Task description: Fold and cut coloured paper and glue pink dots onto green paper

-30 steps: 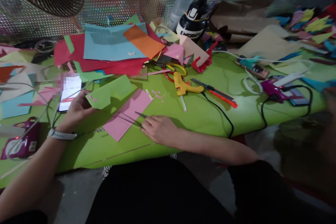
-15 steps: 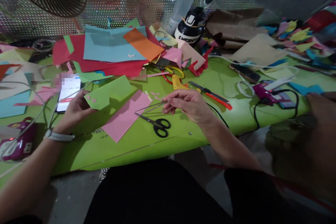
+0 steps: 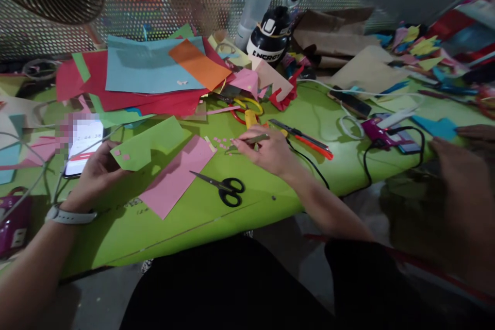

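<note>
My left hand (image 3: 101,165) is closed on the edge of a light green paper piece (image 3: 133,152), held above the table. Two tiny pink squares lie on that paper near my fingers. Tweezers (image 3: 257,138) are pinched in my right hand (image 3: 266,152), their tips pointing left and low beside a scatter of small pink paper bits (image 3: 221,140). Between my hands a pink paper sheet (image 3: 174,178) lies flat, and black-handled scissors (image 3: 231,192) rest just right of it with the blades pointing left.
Behind are stacked blue, red and orange sheets (image 3: 150,64), a black bottle (image 3: 268,38) and yellow-handled scissors (image 3: 253,108). An orange cutter (image 3: 309,142) lies right of my right hand. A lit phone (image 3: 83,144) sits left. Another person's hand (image 3: 460,157) is at far right.
My right hand has carried the tweezers away from the green paper, down to the small pink bits. My left hand keeps hold of the green paper. The whole view has shifted slightly.
</note>
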Demonstrator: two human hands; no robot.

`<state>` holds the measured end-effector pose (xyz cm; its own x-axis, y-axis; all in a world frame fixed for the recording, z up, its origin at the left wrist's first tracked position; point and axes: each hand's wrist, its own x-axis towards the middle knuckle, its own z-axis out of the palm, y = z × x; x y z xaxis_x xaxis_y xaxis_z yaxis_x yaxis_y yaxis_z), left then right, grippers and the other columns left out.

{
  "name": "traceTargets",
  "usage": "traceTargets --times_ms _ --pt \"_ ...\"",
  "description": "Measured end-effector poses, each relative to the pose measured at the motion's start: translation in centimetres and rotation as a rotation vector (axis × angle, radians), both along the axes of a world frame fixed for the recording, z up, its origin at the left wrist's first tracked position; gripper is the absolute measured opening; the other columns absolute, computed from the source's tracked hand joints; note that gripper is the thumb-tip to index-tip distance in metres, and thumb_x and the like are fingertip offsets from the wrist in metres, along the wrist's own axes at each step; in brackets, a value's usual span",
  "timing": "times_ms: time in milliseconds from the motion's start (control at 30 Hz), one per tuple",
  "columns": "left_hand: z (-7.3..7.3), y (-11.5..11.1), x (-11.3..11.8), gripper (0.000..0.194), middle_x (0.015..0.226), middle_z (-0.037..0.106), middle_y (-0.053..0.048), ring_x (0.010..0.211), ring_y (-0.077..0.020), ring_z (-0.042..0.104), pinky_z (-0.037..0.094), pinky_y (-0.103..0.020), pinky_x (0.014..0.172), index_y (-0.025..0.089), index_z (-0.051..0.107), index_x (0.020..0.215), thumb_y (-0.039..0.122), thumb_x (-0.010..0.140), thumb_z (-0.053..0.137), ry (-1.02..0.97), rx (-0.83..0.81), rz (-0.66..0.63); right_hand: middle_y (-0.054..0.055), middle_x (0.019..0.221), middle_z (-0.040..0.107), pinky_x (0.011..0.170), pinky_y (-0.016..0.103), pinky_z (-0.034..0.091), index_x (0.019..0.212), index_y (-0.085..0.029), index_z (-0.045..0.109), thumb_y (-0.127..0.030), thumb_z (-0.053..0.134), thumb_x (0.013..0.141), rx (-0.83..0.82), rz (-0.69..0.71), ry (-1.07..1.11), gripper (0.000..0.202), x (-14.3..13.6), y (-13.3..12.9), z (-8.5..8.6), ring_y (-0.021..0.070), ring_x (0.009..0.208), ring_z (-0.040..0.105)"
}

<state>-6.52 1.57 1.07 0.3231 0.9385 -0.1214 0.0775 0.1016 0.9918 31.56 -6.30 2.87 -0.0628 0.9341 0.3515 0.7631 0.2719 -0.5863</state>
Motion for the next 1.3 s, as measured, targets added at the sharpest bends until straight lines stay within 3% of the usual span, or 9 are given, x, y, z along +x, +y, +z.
traceTargets --times_ms 133,400,567,700,867,1133,1300 --pt "0.2 -0.2 0.2 0.055 0.087 0.076 0.004 0.073 -0.0169 0.072 0.060 -0.024 0.066 0.024 0.058 0.098 0.015 0.056 0.092 0.017 0.002 0.026 0.003 0.083 0.077 0.066 0.032 0.053 0.085 -0.023 0.077 -0.042 0.064 0.092 -0.158 0.122 0.036 0.023 1.0 0.1 0.2 0.0184 0.072 0.070" --pt "0.6 -0.1 0.3 0.054 0.086 0.076 0.004 0.077 -0.0204 0.073 0.060 -0.028 0.066 0.025 0.059 0.093 0.011 0.052 0.091 0.059 -0.032 0.062 0.001 0.074 0.076 0.056 0.029 0.053 0.086 -0.023 0.076 -0.057 0.064 0.090 -0.131 -0.026 0.269 0.036 2.6 1.4 -1.2 0.0177 0.063 0.070" --pt "0.7 -0.3 0.2 0.054 0.088 0.075 0.005 0.079 -0.0196 0.072 0.058 -0.026 0.067 0.028 0.061 0.095 0.011 0.052 0.090 0.108 -0.074 0.066 0.003 0.077 0.077 0.059 0.030 0.057 0.091 -0.021 0.076 -0.054 0.067 0.088 -0.171 -0.064 0.343 0.034 2.8 1.9 -2.7 0.0180 0.066 0.073" --pt "0.5 -0.4 0.1 0.056 0.089 0.074 0.006 0.075 -0.0168 0.069 0.057 -0.024 0.064 0.029 0.064 0.096 0.011 0.050 0.090 0.097 -0.118 0.087 0.003 0.078 0.077 0.063 0.031 0.060 0.092 -0.021 0.076 -0.052 0.069 0.087 -0.173 -0.067 0.382 0.031 2.7 1.8 -3.0 0.0185 0.070 0.074" --pt "0.7 -0.5 0.3 0.055 0.092 0.072 0.006 0.078 -0.0156 0.069 0.057 -0.024 0.069 0.031 0.064 0.097 0.011 0.053 0.089 0.104 -0.160 0.091 0.003 0.080 0.078 0.064 0.032 0.061 0.093 -0.021 0.076 -0.046 0.070 0.088 -0.193 -0.052 0.369 0.026 2.7 1.8 -2.8 0.0182 0.069 0.075" --pt "1.0 -0.7 0.5 0.042 0.093 0.070 0.002 0.077 -0.0167 0.065 0.055 -0.026 0.063 0.030 0.062 0.100 0.024 0.066 0.087 0.134 -0.126 0.074 0.003 0.081 0.078 0.064 0.032 0.061 0.093 -0.022 0.076 -0.041 0.070 0.090 -0.200 -0.037 0.334 0.021 2.7 1.6 -2.8 0.0185 0.069 0.074" --pt "1.1 -0.8 0.6 0.044 0.099 0.069 0.002 0.082 -0.0163 0.066 0.056 -0.025 0.068 0.028 0.062 0.097 0.021 0.063 0.089 0.146 -0.118 0.081 0.002 0.080 0.078 0.061 0.029 0.059 0.092 -0.023 0.076 -0.038 0.067 0.092 -0.138 0.000 0.286 0.018 2.4 1.2 -2.5 0.0179 0.069 0.074"
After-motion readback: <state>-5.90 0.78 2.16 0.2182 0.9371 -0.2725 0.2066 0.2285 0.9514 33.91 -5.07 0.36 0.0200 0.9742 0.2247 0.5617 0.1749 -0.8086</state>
